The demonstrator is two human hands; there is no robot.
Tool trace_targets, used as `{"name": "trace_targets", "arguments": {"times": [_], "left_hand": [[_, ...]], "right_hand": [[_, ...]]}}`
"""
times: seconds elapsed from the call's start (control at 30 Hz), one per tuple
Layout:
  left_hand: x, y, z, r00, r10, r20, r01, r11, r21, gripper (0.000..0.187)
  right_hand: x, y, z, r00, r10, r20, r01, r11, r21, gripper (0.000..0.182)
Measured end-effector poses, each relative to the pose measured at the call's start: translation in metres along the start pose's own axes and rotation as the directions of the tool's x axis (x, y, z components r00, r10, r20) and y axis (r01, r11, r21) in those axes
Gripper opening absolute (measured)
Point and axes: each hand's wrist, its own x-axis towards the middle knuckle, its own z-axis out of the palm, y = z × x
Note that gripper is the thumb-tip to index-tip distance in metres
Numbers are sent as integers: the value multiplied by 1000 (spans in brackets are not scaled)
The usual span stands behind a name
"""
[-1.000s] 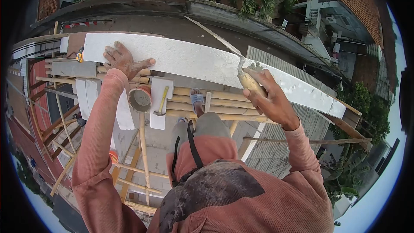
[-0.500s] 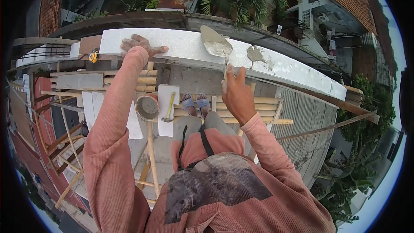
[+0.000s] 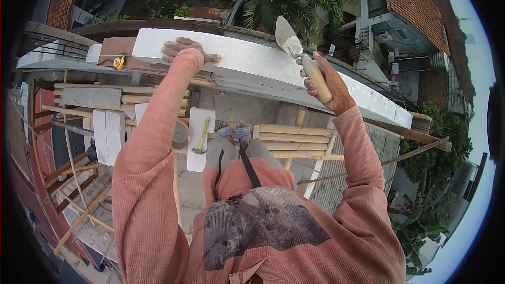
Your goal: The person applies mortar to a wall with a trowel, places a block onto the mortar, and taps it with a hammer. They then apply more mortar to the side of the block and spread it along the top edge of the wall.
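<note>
Two bare hands in view, both at the long white block course that curves from upper left to the right side of the frame. Left hand: upper left, palm down on the top face of the course near its left end; fingers open and spread, gripping nothing. Right hand: right of upper centre, fingers closed round the wooden handle of a trowel. Blade tilted toward the upper left, its tip uppermost; pale residue on the blade close to the neck. The blade appears beyond the far edge of the course; its clearance from the course cannot be told.

Tape measure, yellow and black: upper left, on a brown board beside the left end of the course. Hammer, yellow handle: centre left, lying on a white slab. Bucket with grey contents: just left of the slab, partly hidden by the left sleeve. Two sandalled feet right of the slab, near bamboo poles.
</note>
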Motion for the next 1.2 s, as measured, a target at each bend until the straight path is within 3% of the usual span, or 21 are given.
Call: {"name": "trace_targets", "arguments": {"times": [0.03,0.17,0.27,0.4,0.5,0.6,0.63,0.67,0.73,0.83,0.9,0.93,0.97,1.2], "left_hand": [[3,1,4,1000,-7,-13,7,1000,-7,138],[1,-2,4,1000,17,-8,-18,999,-49,136],[3,2,7,1000,5,-23,-6,997,-75,135],[-1,-1,1,1000,5,1,-5,994,-105,136],[1,1,2,1000,-3,2,3,994,-111,137],[3,-3,7,1000,5,-6,-6,995,-104,138],[2,-4,5,1000,9,-9,-10,996,-90,137],[1,-4,5,1000,11,-9,-12,997,-77,137],[0,-7,9,1000,26,-7,-27,999,-42,138],[10,-11,13,999,38,9,-38,999,2,139],[10,-8,12,999,26,25,-27,999,26,140],[11,-7,12,999,32,25,-32,999,37,141],[13,-9,13,999,35,28,-36,998,47,143],[19,-19,25,997,74,-25,-73,996,55,149]], "right_hand": [[18,-6,2,995,65,72,-66,998,10,45],[60,-15,18,958,281,50,-247,904,-350,47],[25,-14,41,942,320,-100,-329,827,-456,46],[-18,-9,34,919,368,-138,-387,784,-485,51],[-49,-23,22,939,304,-160,-338,729,-595,55],[-55,-47,-36,989,-103,-108,-85,204,-975,48],[-54,-56,-53,941,-313,130,97,-118,-988,47],[-48,-68,-69,813,-420,405,198,-454,-869,47],[-26,-94,-98,857,-394,333,179,-378,-908,46],[34,-114,-160,947,-118,299,227,-412,-883,47],[77,-104,-196,930,-98,353,316,-274,-908,42],[86,-101,-181,921,-88,379,356,-202,-913,40],[94,-117,-165,974,214,71,79,-28,-996,42],[131,-94,-155,956,253,147,108,159,-981,52]]}}
